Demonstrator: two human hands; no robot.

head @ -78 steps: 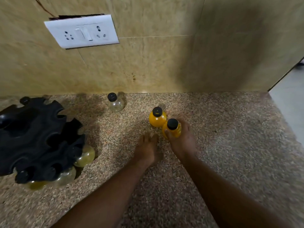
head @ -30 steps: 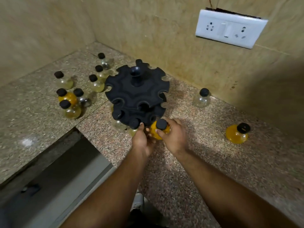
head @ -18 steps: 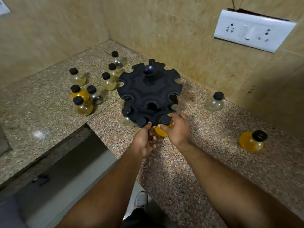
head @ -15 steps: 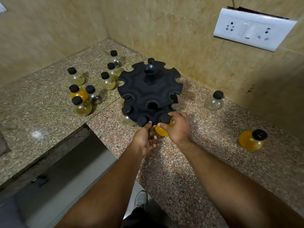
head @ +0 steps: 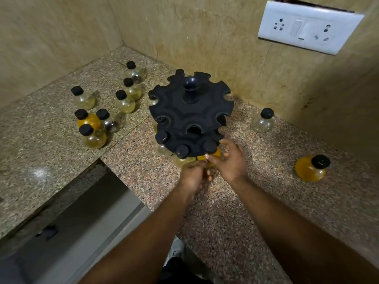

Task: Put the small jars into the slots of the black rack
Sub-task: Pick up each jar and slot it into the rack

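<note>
The 2-tier black rack (head: pixel 190 111) stood on the granite counter (head: pixel 256 212), close to the back wall and near the inner corner. An orange jar (head: pixel 214 155) hung in a slot on the front edge of the lower tier, its black cap above the tier. 2 pale jars (head: pixel 182 151) sat in the neighbouring slots to its left. The right hand (head: pixel 231 160) lay against that orange jar with its fingers spread and loose, and only the thumb tip touched the glass. The left hand (head: pixel 192 175) was just in front of the rack, below the pale jars, with its fingers curled under. I cannot tell whether it held anything. A cluster of 7 black-capped jars (head: pixel 125 101) stood on the left part of the counter, 1 of them orange and the others pale or clear. A clear jar (head: pixel 263 123) stood by the back wall to the right of the rack. A second orange jar (head: pixel 311 168) sat further right, well apart from both. A white switch plate (head: pixel 307 27) was on the wall above.
</note>
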